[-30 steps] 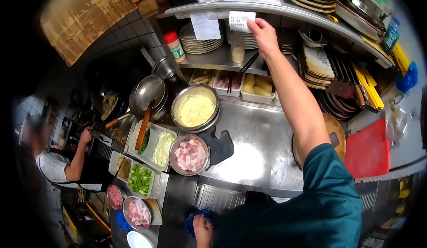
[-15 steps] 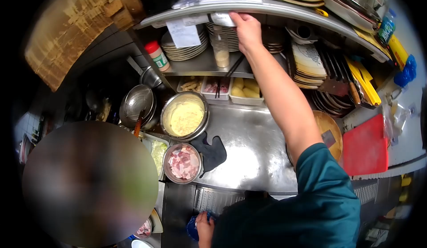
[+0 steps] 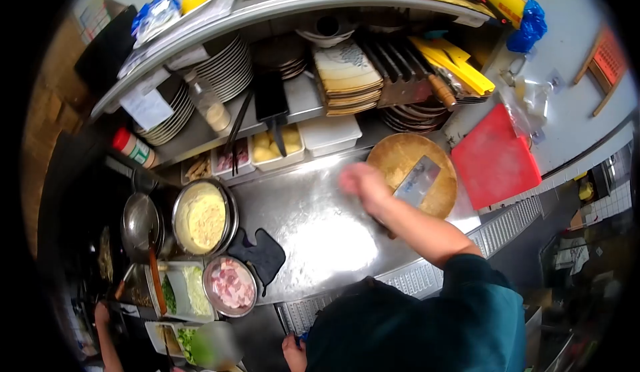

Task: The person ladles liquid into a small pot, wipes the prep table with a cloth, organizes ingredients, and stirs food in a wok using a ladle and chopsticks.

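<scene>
My right hand hovers over the steel worktop, smeared by motion, so its fingers do not show clearly. Just right of it lies a round wooden chopping board with a cleaver flat on top, partly covered by my forearm. Low in the view, my left hand is closed beside my body, with a sliver of a blue thing at its fingers. What it grips is mostly hidden. A black cloth-like piece lies near a metal bowl of raw meat pieces.
A bowl of pale yellow batter-like mix stands at left. Above run shelves with plates, a bottle and a black phone-like object. A red cutting board is at right. Another person's hand is at far left.
My right hand has come down from the upper shelf edge to above the worktop. The view has swung right, and the large blurred round shape at left is gone.
</scene>
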The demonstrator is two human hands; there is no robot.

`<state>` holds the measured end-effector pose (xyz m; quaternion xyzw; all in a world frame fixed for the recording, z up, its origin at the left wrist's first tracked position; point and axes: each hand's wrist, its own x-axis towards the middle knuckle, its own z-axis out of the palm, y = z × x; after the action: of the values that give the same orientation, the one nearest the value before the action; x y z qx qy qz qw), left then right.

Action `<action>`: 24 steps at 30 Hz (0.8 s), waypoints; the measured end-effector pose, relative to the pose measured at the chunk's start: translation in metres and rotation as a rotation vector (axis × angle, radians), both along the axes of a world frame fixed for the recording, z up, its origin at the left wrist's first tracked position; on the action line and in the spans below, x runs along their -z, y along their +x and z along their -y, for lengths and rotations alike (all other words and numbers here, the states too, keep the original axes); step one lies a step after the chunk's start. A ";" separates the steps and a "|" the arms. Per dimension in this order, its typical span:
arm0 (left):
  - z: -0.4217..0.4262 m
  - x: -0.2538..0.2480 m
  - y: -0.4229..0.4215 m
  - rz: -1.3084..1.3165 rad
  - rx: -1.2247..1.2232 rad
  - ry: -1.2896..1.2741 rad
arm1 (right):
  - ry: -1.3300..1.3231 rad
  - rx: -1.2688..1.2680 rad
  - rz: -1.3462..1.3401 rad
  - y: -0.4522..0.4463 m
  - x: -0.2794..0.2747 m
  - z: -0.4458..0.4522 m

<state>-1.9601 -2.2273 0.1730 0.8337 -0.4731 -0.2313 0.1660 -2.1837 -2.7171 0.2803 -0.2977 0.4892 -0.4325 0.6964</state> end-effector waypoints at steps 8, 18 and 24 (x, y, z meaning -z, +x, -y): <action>0.102 -0.070 -0.011 -0.119 -0.030 0.130 | -0.132 0.490 -0.188 -0.200 0.000 0.118; 0.370 -0.261 -0.051 0.198 0.640 -0.769 | -1.448 0.655 -0.994 -0.196 -0.280 0.130; 0.536 -0.452 -0.135 0.423 0.813 -1.351 | -1.696 0.474 -1.186 -0.226 -0.342 0.220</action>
<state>-2.0955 -2.7636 0.6246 0.3430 -0.7973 0.2239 0.4434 -2.4097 -2.9374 0.6220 -0.7466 0.3343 -0.5426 -0.1909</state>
